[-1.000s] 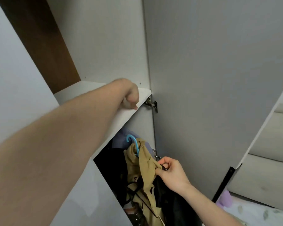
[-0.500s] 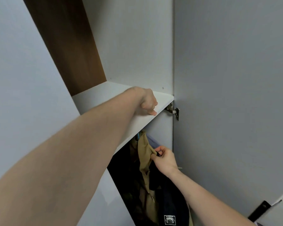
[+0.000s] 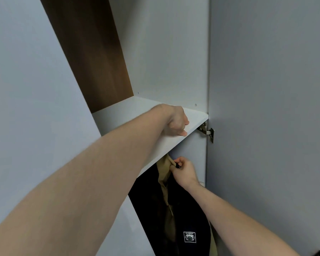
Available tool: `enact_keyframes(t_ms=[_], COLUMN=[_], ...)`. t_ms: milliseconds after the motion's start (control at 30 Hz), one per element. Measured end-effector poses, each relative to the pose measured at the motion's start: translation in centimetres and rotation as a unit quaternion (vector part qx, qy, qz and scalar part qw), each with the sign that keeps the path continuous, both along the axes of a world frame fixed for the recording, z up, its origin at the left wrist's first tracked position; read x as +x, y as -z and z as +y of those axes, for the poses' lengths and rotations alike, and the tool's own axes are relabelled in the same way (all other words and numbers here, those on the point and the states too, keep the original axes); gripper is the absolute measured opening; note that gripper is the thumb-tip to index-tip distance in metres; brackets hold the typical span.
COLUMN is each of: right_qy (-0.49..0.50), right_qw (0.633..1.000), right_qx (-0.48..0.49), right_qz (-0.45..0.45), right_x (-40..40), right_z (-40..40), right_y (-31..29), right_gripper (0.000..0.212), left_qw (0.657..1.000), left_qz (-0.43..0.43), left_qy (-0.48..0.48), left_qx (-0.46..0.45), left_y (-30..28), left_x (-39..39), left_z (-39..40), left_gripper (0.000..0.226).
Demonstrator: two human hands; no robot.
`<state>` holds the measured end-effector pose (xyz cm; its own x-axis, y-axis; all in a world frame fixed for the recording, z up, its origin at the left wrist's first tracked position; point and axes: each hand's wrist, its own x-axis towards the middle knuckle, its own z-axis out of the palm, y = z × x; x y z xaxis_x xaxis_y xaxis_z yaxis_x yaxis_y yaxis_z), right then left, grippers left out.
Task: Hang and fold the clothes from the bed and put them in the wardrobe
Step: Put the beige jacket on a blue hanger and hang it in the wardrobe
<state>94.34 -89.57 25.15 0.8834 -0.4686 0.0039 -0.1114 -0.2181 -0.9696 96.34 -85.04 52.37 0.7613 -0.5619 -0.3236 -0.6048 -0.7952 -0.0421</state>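
Observation:
Inside the open wardrobe hangs a tan garment (image 3: pixel 165 174), its top hidden under the white shelf (image 3: pixel 196 117). My right hand (image 3: pixel 183 171) pinches the tan garment near its top, with a small black piece between the fingertips. A dark navy garment (image 3: pixel 190 215) with a white square label (image 3: pixel 189 237) hangs in front of and beside the tan one. My left hand (image 3: pixel 175 122) rests on the shelf's front edge with its fingers curled and nothing visible in it. The hanger and rail are hidden.
The grey wardrobe door (image 3: pixel 266 126) stands open on the right, held by a metal hinge (image 3: pixel 207 132). A grey side panel (image 3: pixel 26 108) fills the left. A brown back panel (image 3: pixel 92 61) shows above the shelf.
My right hand has lifted the tan garment up into the wardrobe, so its blue hanger hook is now hidden under the shelf. The view has tilted upward. My left hand stays on the shelf.

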Motion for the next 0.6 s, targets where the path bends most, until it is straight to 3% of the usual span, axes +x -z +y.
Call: enact_keyframes(t_ms=[600], right_qy=[-0.038], right_qw=[0.993], right_qx=[-0.101], right_qz=[0.047], right_x=[2.0], right_z=[1.0], right_y=[2.5], right_gripper=[0.003], left_qw=[1.0], left_qz=[-0.011], left_qy=[0.002], left_qx=[-0.016], left_y=[0.6], left_x=[1.2], left_z=[-0.3], left_gripper=[0.066])
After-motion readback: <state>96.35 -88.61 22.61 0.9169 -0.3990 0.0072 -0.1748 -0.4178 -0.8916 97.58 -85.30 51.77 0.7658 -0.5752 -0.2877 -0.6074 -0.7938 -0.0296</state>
